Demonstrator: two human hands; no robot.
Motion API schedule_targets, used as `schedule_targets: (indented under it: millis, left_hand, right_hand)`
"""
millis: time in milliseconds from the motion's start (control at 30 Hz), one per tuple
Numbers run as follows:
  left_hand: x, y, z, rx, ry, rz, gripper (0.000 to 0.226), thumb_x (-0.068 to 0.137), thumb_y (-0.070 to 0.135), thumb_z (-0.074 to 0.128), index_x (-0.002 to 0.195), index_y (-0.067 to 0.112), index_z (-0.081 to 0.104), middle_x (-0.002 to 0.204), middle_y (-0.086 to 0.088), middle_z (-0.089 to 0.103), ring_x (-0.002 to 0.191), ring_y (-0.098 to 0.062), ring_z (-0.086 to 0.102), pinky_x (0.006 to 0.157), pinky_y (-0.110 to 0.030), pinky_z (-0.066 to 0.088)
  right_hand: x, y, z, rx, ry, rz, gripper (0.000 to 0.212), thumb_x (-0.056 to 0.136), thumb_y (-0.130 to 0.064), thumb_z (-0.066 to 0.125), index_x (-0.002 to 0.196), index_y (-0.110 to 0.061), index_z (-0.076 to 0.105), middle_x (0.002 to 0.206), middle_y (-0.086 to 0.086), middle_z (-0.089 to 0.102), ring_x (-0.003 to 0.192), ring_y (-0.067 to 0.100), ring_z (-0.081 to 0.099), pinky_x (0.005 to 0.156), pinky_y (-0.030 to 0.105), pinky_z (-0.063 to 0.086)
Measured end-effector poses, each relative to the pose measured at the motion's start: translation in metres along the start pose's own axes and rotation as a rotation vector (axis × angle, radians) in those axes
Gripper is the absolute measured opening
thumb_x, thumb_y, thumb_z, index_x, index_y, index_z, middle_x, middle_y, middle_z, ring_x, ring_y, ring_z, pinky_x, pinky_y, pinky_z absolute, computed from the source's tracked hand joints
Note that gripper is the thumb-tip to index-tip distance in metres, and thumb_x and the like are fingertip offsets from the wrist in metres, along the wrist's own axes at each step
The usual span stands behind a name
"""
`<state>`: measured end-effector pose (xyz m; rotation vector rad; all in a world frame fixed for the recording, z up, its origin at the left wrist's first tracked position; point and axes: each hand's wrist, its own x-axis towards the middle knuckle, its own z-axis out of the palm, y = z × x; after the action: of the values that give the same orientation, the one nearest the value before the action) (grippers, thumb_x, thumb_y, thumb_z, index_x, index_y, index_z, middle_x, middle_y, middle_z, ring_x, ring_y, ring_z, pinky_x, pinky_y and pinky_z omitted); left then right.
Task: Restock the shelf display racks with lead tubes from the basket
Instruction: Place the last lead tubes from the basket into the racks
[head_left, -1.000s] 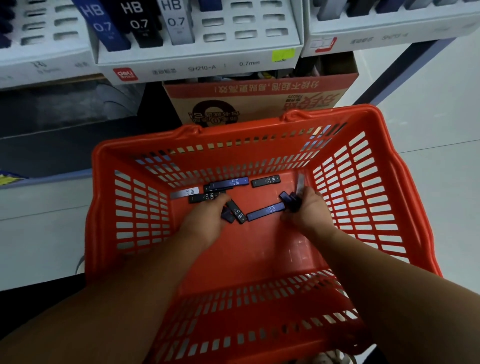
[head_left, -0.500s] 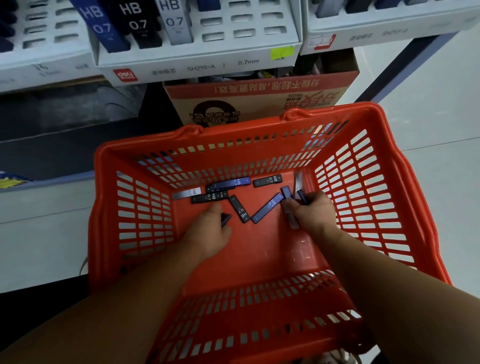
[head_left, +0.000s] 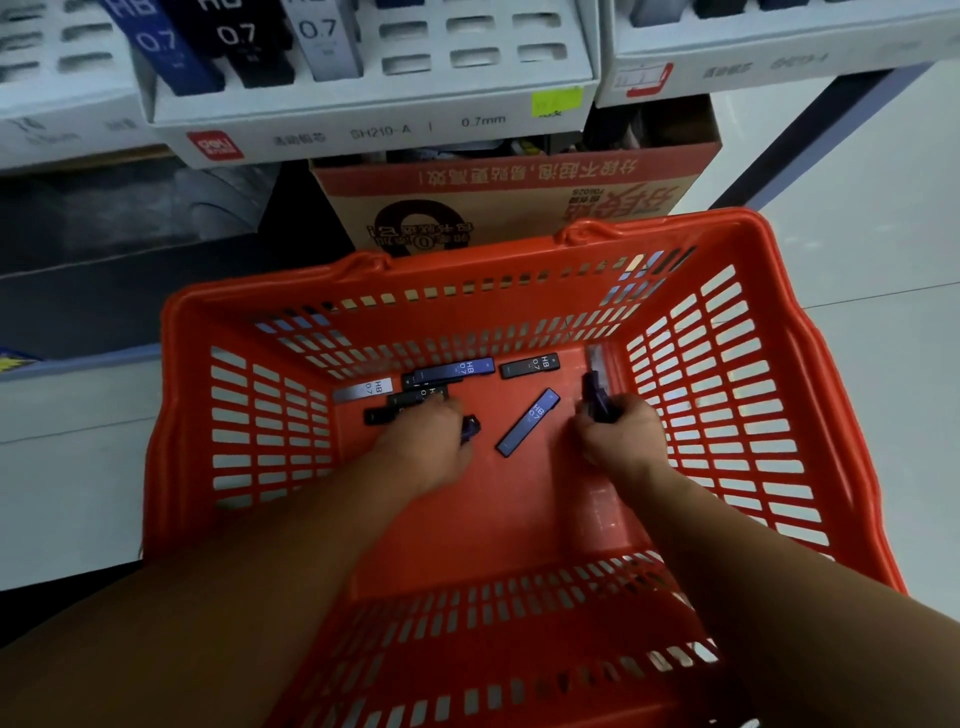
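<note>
**Basket** (head_left: 493, 260): orange plastic with slotted walls. It stands on the pale floor (head_left: 857, 218) below the shelf. We look straight down into it, and both bare forearms reach inside.

**Loose lead tubes**, on the basket bottom toward the far wall:
- We list a silver tube (head_left: 362, 389) at the left.
- Overlapping black tubes (head_left: 382, 414) lie beside it.
- A far blue tube (head_left: 454, 370) lies across their upper ends.
- A lone black tube (head_left: 530, 365) lies apart to the right.
- A slanted blue tube (head_left: 527, 422) lies between the two grips and touches neither.
- The labels we can read say HB 0.7.

**Left grip** (head_left: 431, 441): back upward, fingers bent down onto the black tubes. A purple tube (head_left: 470, 428) pokes out at the thumb side. The fingers are hidden, so we cannot tell whether it is held or only lies beneath.

**Right grip** (head_left: 618, 436): fingers curled tight round a bundle of tubes (head_left: 595, 397), dark purple and grey. Their ends stand up out of the fist, near the basket's right wall.

**Display rack** (head_left: 395, 98): white card, on the shelf above and beyond the basket, its front marked 0.7mm. Rack tubes (head_left: 254, 47) in blue, black and silver stand tilted in its left slots.

**Cardboard box** (head_left: 519, 197): red print, under the shelf, just behind the basket's far rim.
</note>
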<state>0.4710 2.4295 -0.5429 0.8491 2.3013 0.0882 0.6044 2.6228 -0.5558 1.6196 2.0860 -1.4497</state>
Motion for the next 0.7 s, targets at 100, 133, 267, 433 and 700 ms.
schedule_targets:
  millis: [100,133,267,433,700]
  left_hand:
    - [-0.005,0.007,0.009,-0.242,0.047,-0.037,0.021,0.094,0.029,0.064,0.103,0.014,0.053,0.098,-0.008,0.065,0.084,-0.025,0.062,0.07,-0.034,0.051]
    - [-0.006,0.013,0.012,-0.325,0.074,-0.051,0.022,0.093,0.026,0.065,0.108,0.015,0.052,0.094,-0.006,0.064,0.084,-0.026,0.063,0.07,-0.034,0.051]
    - [0.002,0.045,0.017,-0.496,0.19,-0.041,0.028,0.093,0.023,0.07,0.115,0.02,0.054,0.093,0.002,0.063,0.086,-0.023,0.065,0.071,-0.03,0.048]
    - [0.021,0.063,0.024,-0.357,0.139,-0.075,0.039,0.08,0.039,0.085,0.102,0.018,0.059,0.095,-0.003,0.071,0.089,-0.027,0.067,0.07,-0.034,0.05]
    - [-0.022,0.022,0.018,-0.408,0.099,-0.232,0.03,0.084,0.041,0.068,0.074,0.021,0.048,0.075,0.0,0.058,0.073,-0.024,0.06,0.059,-0.03,0.039]
  right_hand:
    - [-0.001,-0.006,0.0,0.135,0.0,0.023,0.02,0.101,-0.024,0.062,0.114,-0.009,0.065,0.097,0.015,0.072,0.082,0.023,0.071,0.064,0.026,0.055]
    - [0.001,-0.008,0.001,0.178,0.002,0.031,0.024,0.102,-0.024,0.059,0.117,-0.006,0.064,0.101,0.017,0.072,0.088,0.026,0.071,0.069,0.029,0.056]
    - [0.004,-0.017,-0.002,0.238,-0.02,0.029,0.025,0.103,-0.02,0.056,0.124,-0.007,0.058,0.103,0.012,0.069,0.092,0.024,0.069,0.072,0.028,0.055]
    - [0.013,-0.023,-0.008,0.087,0.045,-0.077,0.028,0.099,-0.02,0.059,0.127,-0.017,0.052,0.099,0.005,0.063,0.082,0.019,0.064,0.067,0.032,0.053]
    - [0.021,-0.026,0.004,-0.11,0.051,-0.066,0.031,0.101,-0.052,0.058,0.108,-0.021,0.06,0.083,-0.005,0.063,0.071,0.012,0.06,0.059,0.027,0.042]
